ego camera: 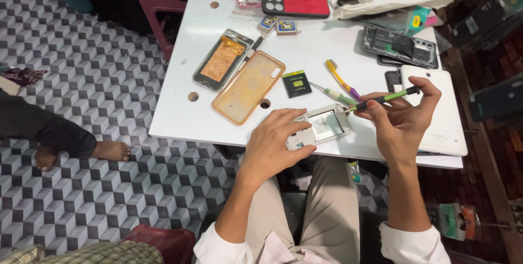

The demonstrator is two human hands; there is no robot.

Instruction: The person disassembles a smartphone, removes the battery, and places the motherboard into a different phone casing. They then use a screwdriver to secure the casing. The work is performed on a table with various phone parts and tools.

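Head view: left hand (pixel 275 144) fingers clamp a white phone frame (pixel 321 127) on the worktop (pixel 180 106); right hand (pixel 400 120) fingers pinch a green screwdriver (pixel 384 99), tip on the frame's corner.

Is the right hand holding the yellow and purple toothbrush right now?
No, the right hand grips a green-and-black screwdriver, while the toothbrush lies untouched on the white table.

Small black square package (pixel 297 83) with yellow-green label, table centre; two little blue-yellow packets (pixel 278 25) at 12 o'clock.
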